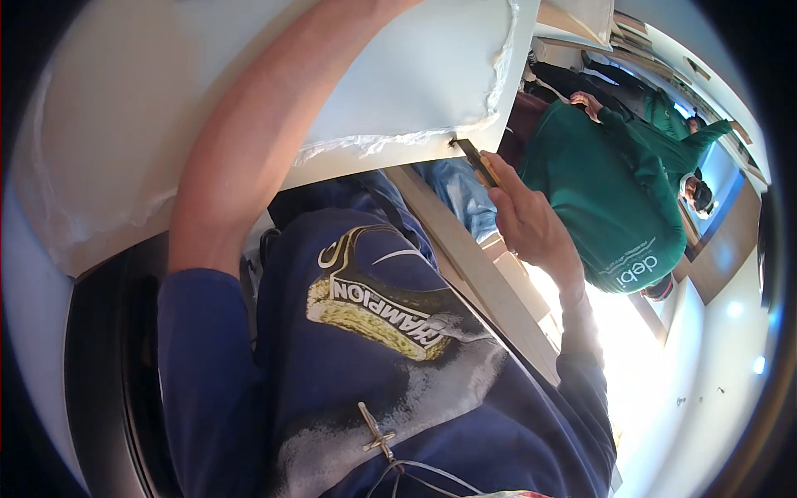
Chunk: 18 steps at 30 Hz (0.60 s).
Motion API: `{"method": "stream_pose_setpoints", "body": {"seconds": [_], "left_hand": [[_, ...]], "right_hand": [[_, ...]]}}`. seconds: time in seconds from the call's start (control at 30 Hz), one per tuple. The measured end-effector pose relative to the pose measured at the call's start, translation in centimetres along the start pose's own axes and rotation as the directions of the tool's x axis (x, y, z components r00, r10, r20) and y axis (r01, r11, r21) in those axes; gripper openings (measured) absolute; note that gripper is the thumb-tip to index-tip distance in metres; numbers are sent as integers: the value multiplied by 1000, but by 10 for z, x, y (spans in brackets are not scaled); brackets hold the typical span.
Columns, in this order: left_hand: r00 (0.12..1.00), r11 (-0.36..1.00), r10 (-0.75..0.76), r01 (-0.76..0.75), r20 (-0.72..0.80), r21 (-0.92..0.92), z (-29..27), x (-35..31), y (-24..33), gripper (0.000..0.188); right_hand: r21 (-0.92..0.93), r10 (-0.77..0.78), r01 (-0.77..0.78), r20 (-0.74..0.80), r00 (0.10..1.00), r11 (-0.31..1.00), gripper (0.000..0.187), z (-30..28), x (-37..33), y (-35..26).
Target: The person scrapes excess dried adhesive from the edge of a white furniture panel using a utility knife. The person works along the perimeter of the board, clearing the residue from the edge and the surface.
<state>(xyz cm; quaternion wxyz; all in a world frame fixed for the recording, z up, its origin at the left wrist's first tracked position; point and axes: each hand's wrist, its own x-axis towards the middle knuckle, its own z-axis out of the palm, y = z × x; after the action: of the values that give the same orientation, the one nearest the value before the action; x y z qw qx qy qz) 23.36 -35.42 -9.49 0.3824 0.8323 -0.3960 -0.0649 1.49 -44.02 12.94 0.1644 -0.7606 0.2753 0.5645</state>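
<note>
My right hand (531, 217) is closed around a slim hand tool (484, 168) with a yellow handle and a dark, flat front part, like a utility knife. The tool's tip meets the near right corner area of a large white panel (398, 87), at a small dark spot. A ragged white bead (374, 145), like foam or sealant, runs along the panel's near and right edges. Across the panel reaches my left forearm (249, 124); the left hand itself lies beyond the top edge of the picture.
Close by on the right stands a person in a green sweatshirt (602, 195). Another person in green (693, 137) is farther off. A wooden beam (481, 266) runs beneath the panel, beside my body. A black curved object (95, 357) stands at the left.
</note>
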Motion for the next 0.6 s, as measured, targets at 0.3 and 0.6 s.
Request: {"method": "stream_pose_setpoints", "body": {"seconds": [0.3,0.6], "left_hand": [[998,998,-58,58,7,-4,10,-6,-1,43],[998,997,-63,63,-14,-44,21,-5,11,46]], "right_hand": [[158,-11,5,39,999,987,48,1,-1,-4],[219,93,-94,15,996,971,49,22,-9,4]]}}
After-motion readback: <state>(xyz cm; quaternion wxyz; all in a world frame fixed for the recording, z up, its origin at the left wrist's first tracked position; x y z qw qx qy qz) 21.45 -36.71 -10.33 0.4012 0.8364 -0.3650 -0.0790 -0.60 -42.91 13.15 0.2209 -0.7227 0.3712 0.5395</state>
